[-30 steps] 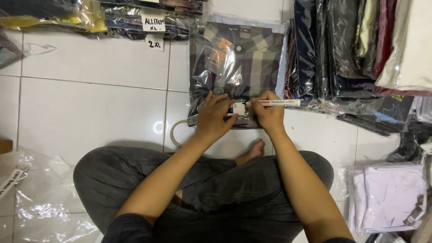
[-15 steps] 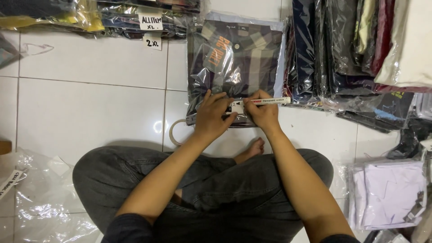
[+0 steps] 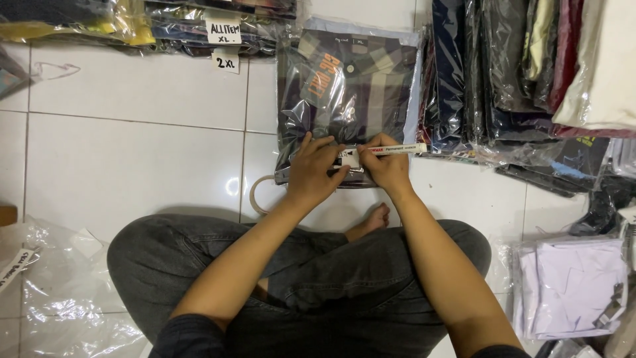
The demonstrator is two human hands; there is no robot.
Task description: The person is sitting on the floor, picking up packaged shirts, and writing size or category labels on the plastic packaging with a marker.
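Left hand: the left hand (image 3: 317,174) lies flat, fingers spread and holding nothing, pressing the near edge of the dark plaid folded shirt in a clear plastic bag (image 3: 348,93).
Right hand: the right hand (image 3: 386,170) has its grip closed around a white marker pen with a red band (image 3: 391,150), which lies nearly level, its far end pointing out to the right of the hand.
Label: a small white label (image 3: 347,158) on the bag sits between the two hands, touching both, at the pen's near end.
Shirt bag: it lies on the white tiled floor (image 3: 132,152), stretching away from both hands.
Tape ring: a pale roll of tape (image 3: 260,196) lies on the floor just left of the left wrist, partly under the bag's corner.
Right of the right hand: a row of bagged dark garments standing on edge (image 3: 503,73), just beside the shirt bag.
Far left of the left hand: stacked bagged clothes with white paper tags (image 3: 222,30).
Near the elbows: the person's crossed legs in grey trousers (image 3: 318,278), a bare foot (image 3: 371,220) below the hands.
Low right: a bagged white folded garment (image 3: 570,282).
Low left: crumpled clear plastic bags (image 3: 59,298).
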